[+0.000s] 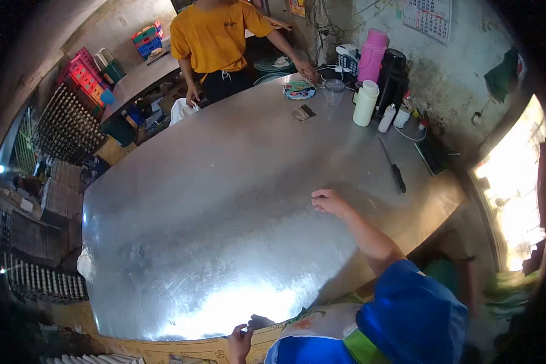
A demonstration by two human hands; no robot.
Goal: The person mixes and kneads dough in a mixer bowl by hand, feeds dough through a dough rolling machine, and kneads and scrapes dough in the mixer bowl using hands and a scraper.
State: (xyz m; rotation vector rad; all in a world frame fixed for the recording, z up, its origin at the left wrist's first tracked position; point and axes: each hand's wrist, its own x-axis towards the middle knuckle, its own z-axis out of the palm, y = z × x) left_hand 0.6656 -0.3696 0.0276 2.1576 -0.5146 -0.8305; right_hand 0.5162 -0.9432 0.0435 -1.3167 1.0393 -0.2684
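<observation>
My right hand (328,201) is over the middle right of a large metal table (182,182), its fingers curled together. If anything is in those fingers, it is too small to make out. Down at the near edge, my left hand (239,344) has thumb and fingers bent into a pinch, and what lies between them cannot be seen. A knife with a black handle (398,178) rests on the metal to the right of my right hand, apart from it. Farther back lies a small brown and dark flat item (303,113).
A person in a yellow shirt (215,36) stands across the table, one hand near a colourful plate (299,90). At the back right are a clear cup (333,93), a pale green thermos (365,104) and a pink thermos (372,56). A white lump (86,264) sits on the left edge.
</observation>
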